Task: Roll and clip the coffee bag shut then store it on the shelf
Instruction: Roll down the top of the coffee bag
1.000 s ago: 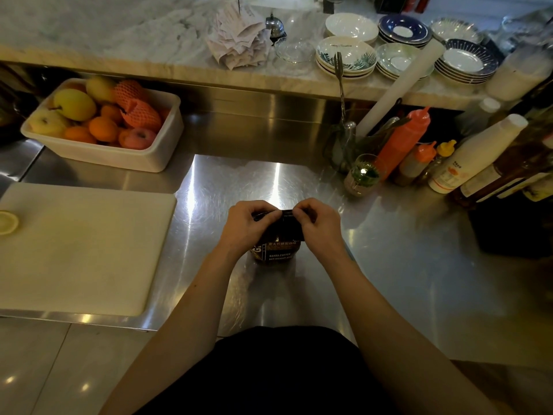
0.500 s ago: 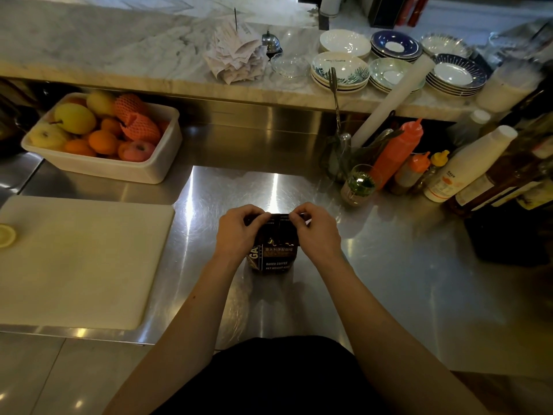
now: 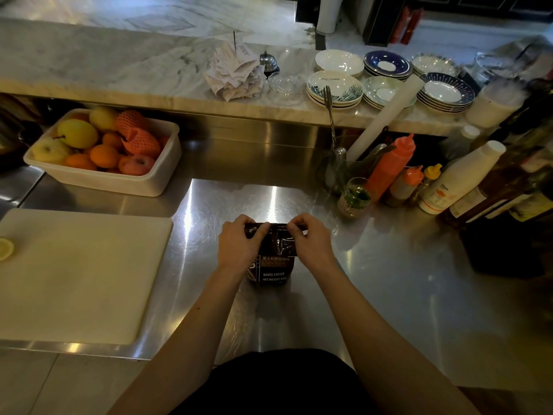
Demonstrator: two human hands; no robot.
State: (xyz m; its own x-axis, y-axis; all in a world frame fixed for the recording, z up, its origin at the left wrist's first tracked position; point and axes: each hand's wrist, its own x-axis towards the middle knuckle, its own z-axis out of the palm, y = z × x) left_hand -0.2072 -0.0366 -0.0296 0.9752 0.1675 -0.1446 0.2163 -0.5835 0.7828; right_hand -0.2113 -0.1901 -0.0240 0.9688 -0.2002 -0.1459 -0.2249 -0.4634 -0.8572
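A dark brown coffee bag [image 3: 273, 269] with white lettering stands upright on the steel counter [image 3: 389, 280], straight ahead of me. My left hand [image 3: 238, 245] pinches the left end of its folded top. My right hand [image 3: 312, 244] pinches the right end of the same fold. The bag's top edge lies flat between my thumbs and fingers. I see no clip in either hand or on the counter.
A white cutting board [image 3: 80, 274] with a lemon slice [image 3: 4, 248] lies at left. A white tub of fruit [image 3: 101, 151] sits behind it. Squeeze bottles [image 3: 389, 166], a small glass [image 3: 354, 197] and tall bottles [image 3: 460, 178] crowd the right. Stacked plates [image 3: 335, 88] fill the marble ledge.
Both hands stay on the bag's top. The fold has been flattened and more of the bag's upper front now shows between my hands. My view has tilted down slightly.
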